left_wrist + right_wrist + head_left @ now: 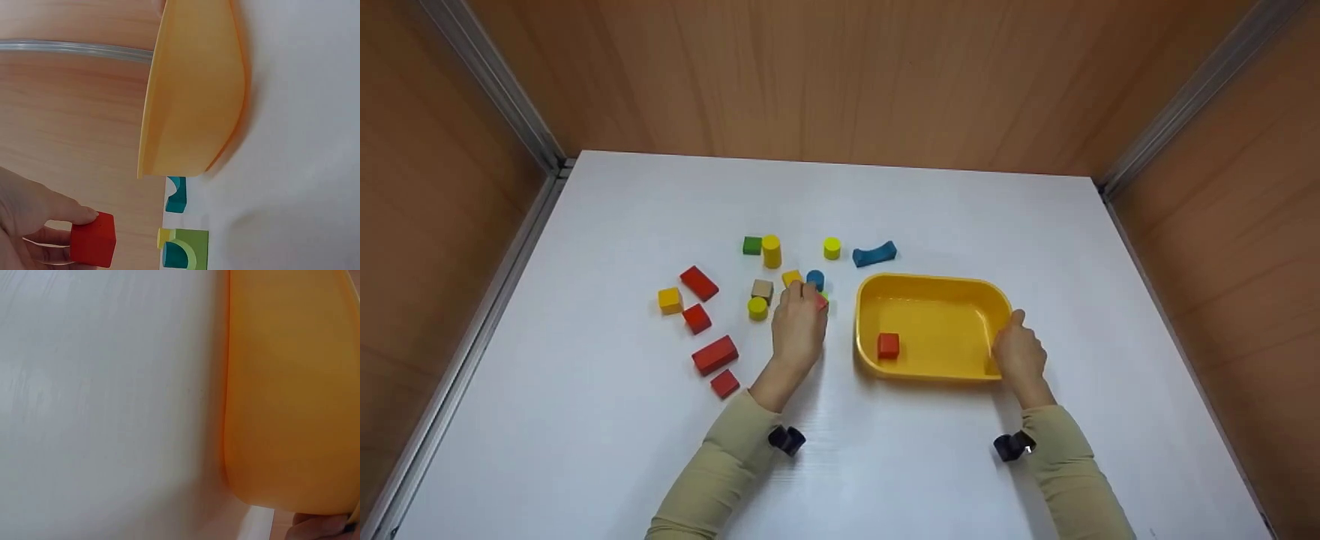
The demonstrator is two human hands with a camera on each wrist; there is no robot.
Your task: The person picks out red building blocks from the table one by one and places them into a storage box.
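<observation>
My left hand (800,324) pinches a red cube (93,240) between thumb and fingers, above the table and left of the yellow tub (934,375). Only a sliver of that cube shows past the fingers in the head view. Just beyond this hand are a blue cylinder (815,280) and a yellow block (791,278); a green block with a curved cut-out (198,247) is partly hidden. My right hand (1021,351) grips the tub's right rim. Another red cube (888,345) lies inside the tub near its left side.
Left of the hands lie several red blocks (715,355), an orange-yellow cube (670,301), a plain wooden cube (763,290) and a lime cylinder (757,308). Farther back are a green block (752,245), a tall yellow cylinder (772,251) and a blue curved block (874,254). Wooden panels (825,82) enclose the table.
</observation>
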